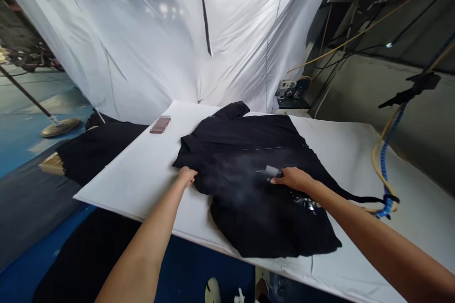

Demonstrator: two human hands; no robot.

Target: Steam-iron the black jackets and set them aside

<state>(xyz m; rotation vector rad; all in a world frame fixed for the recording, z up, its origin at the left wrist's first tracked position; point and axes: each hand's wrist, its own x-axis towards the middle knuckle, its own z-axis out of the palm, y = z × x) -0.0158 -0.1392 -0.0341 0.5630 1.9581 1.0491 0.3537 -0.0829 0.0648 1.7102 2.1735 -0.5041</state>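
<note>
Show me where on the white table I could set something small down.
Bare white table shows left of the black clothing, between the left hand and the table's left edge. More lies between the clothing and the hanging hoses on the right. It's crowded around the right hand and its grey tool.

Garment workshop: pressing table (131, 165), hoses (383, 157)

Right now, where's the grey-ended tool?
In the head view, just right of centre: the grey-ended tool is in the right hand, over the black garment spread on the white table.
</note>
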